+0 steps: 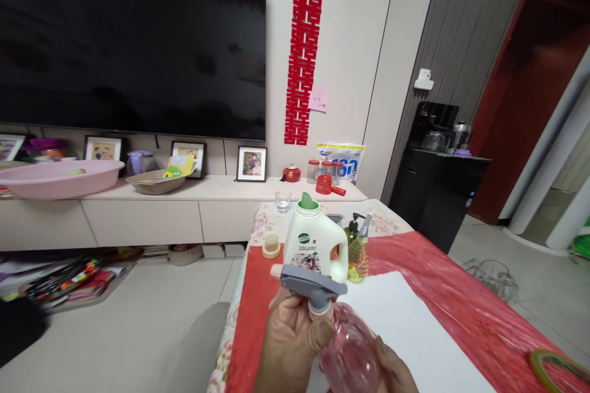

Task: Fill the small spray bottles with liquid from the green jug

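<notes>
My left hand [290, 338] is wrapped round the neck of a pink see-through spray bottle [350, 350], just under its grey trigger head [311, 285]. My right hand [396, 371] cups the body of the same bottle from the lower right; only part of that hand shows. The bottle is tilted over a white sheet [405, 325] on the table's red cover [461, 295]. Just beyond stands a white jug with a green cap [316, 239], and beside it a small yellow-green spray bottle [358, 255].
A small round lid [271, 246] and a drinking glass [283, 201] sit at the table's far end. A roll of tape [557, 365] lies at the right edge. The low cabinet [184, 202] behind holds basins, photo frames and jars. A black water dispenser [436, 184] stands to the right.
</notes>
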A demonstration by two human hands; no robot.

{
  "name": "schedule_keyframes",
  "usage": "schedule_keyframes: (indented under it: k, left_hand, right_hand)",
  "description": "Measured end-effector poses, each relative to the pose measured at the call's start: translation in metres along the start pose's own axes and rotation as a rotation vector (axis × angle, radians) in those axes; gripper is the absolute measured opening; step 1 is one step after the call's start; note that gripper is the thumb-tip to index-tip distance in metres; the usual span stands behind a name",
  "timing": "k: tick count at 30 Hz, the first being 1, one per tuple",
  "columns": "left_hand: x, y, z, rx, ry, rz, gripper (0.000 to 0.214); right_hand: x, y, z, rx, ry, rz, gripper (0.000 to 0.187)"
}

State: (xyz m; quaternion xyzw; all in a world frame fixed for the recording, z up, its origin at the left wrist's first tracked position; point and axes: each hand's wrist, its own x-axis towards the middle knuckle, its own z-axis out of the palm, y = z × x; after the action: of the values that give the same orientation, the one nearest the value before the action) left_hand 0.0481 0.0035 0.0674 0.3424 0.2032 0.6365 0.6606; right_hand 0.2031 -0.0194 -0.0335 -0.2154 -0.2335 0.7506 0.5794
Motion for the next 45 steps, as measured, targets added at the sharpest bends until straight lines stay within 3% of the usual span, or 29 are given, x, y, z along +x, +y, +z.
schedule_keyframes:
  k: [7,11,14,18,21,26,31,35,40,45]
  left_hand:
    - [0.009,0.023,0.004,-0.11,0.128,0.076,0.043]
    - [0.018,0.042,0.001,-0.226,0.116,0.194,0.049]
    - [0.025,0.047,-0.005,-0.247,0.123,0.209,0.047]
    - [0.035,0.035,-0.014,-0.282,0.157,0.159,0.05]
    - [0.038,0.007,-0.02,-0.3,0.091,0.034,0.054]
    - [0.029,-0.061,-0.034,-0.277,0.0,-0.212,0.043]
    - [0.024,-0.107,-0.045,-0.223,-0.065,-0.303,0.054]
    - [0.024,-0.114,-0.051,-0.252,-0.093,-0.368,0.051]
    - [0.025,-0.106,-0.056,-0.329,-0.131,-0.38,0.045]
    - [0.028,-0.097,-0.057,-0.399,-0.091,-0.453,0.037]
  right_hand:
    - [-0.001,-0.015,-0.008,-0.057,-0.059,0.048,0.062]
    - [-0.007,-0.032,-0.021,-0.082,0.042,0.016,0.069]
    - [-0.013,-0.046,-0.033,-0.082,0.137,-0.055,0.068]
    - [-0.021,-0.065,-0.047,-0.083,0.245,-0.155,0.067]
    - [-0.024,-0.076,-0.047,-0.098,0.323,-0.245,0.07]
    - [-0.024,-0.085,-0.025,-0.06,0.511,-0.375,0.089]
    - [-0.009,-0.091,0.005,-0.155,0.511,-0.467,0.095]
    - [0.018,-0.106,0.025,-0.252,0.4,-0.449,0.091]
    - [0.051,-0.136,0.057,-0.496,0.241,-0.426,0.076]
    - [0.076,-0.161,0.08,-0.622,0.193,-0.398,0.067]
